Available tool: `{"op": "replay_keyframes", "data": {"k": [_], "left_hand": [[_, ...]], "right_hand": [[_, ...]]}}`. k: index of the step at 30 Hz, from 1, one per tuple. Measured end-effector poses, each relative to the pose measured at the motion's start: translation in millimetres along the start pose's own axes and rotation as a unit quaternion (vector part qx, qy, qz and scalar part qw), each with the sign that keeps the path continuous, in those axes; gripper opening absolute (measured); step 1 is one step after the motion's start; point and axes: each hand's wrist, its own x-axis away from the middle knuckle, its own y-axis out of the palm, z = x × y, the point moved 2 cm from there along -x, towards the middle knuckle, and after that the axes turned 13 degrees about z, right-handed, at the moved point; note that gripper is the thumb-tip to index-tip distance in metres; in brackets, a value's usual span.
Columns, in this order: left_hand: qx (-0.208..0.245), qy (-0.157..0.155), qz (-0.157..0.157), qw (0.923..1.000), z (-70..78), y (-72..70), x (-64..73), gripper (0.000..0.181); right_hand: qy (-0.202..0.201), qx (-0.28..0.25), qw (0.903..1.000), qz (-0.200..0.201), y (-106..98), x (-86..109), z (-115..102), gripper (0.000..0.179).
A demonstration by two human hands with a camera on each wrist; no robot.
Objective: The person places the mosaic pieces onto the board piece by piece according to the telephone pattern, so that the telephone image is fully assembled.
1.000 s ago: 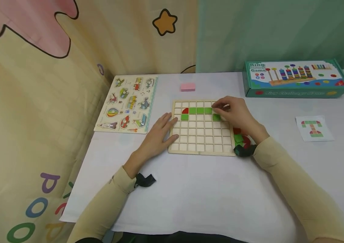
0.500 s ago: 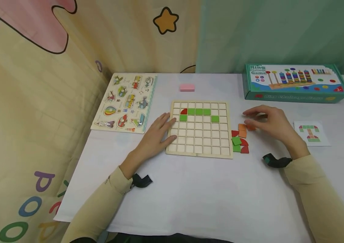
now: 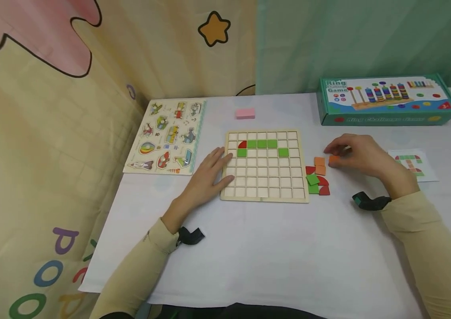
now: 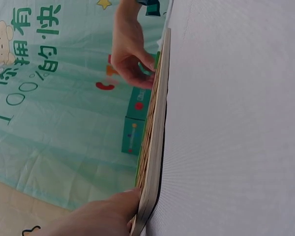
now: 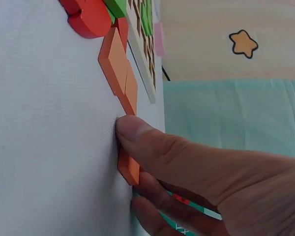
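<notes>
My left hand [image 3: 208, 179] rests with extended fingers on the left edge of a wooden grid board [image 3: 263, 197]; the left wrist view shows that thumb [image 4: 125, 201] on the board's rim. In the board's upper part lie a red quarter-circle tile [image 3: 243, 145] and several green square tiles [image 3: 262, 144]. Right of the board, my right hand [image 3: 362, 155] pinches an orange square tile [image 3: 333, 161] on the table. In the right wrist view, the thumb [image 5: 147, 137] is on the near side of this tile, with fingers on its far side.
Two orange tiles [image 3: 319, 165] and a pile of red and green tiles [image 3: 313, 179] lie beside the board. A pattern card [image 3: 424, 170] is to the right. Behind stand a game box [image 3: 392, 120] and a pink block [image 3: 245, 114]; a picture puzzle [image 3: 165, 137] lies left.
My right hand has left the green tile at the board's upper right and moved right to the loose orange tiles, where it now pinches one. The left hand has stayed on the board.
</notes>
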Motion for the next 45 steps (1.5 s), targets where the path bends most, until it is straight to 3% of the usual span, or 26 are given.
{"op": "replay_keyframes", "data": {"k": [6, 13, 19, 26, 30, 39, 45], "left_hand": [[-0.005, 0.002, -0.006, 1.0, 1.6, 1.6, -4.9, 0.068], [-0.007, 0.012, -0.004, 0.9999, 3.5, -3.4, -14.5, 0.067], [-0.013, 0.008, -0.011, 0.9998, 1.6, -3.8, -12.3, 0.068], [-0.011, 0.001, -0.011, 0.9999, -2.2, -2.7, -6.5, 0.068], [-0.006, 0.004, -0.008, 0.9999, -0.9, -1.7, -5.2, 0.068], [-0.007, 0.014, -0.003, 0.9999, 2.6, -1.4, -5.4, 0.068], [-0.009, 0.008, -0.005, 0.9999, 1.5, -0.5, -2.3, 0.068]], "right_hand": [[0.019, 0.026, 0.9995, 0.001, -6, -4.0, 4, 0.034], [0.038, -0.024, 0.9984, 0.032, -8, -4.9, 8, 0.028], [0.02, -0.06, 0.9947, 0.081, -6, -7.6, -17, 0.027], [-0.012, -0.1, 0.9895, 0.104, 20, -30.3, -84, 0.02], [-0.019, -0.136, 0.9824, 0.127, 41, -41.6, -108, 0.014], [-0.032, -0.18, 0.9724, 0.145, 83, -45.4, -109, 0.016], [-0.068, -0.162, 0.9729, 0.151, 96, -43.4, -111, 0.016]]}}
